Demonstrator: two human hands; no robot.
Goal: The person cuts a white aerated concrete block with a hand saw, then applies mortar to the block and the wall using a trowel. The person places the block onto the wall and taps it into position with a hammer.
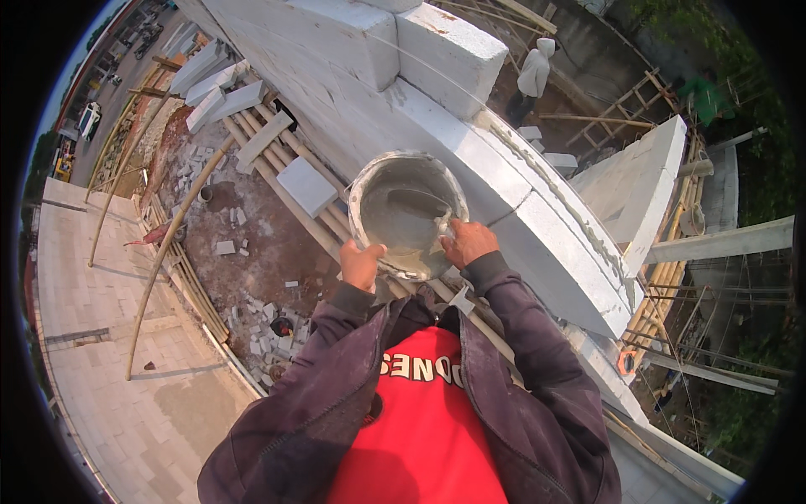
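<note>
A round bucket (356,206) with a mortar-crusted rim sits in front of me, beside a white block wall (520,193). Wet grey mortar (401,228) lies inside it. My left hand (361,265) is closed on the near left rim, thumb over the edge. On the right side of the bucket, my right hand (468,244) grips the mortar-caked handle of a trowel (443,223). The trowel's blade dips into the mortar and is partly hidden.
Bamboo scaffold poles (312,225) run beneath the bucket, with a loose white block (307,186) on them. Larger blocks (452,52) stand on the wall, and a mortar strip lines its top. The ground far below holds rubble (225,248). A hooded person (536,69) stands beyond the wall.
</note>
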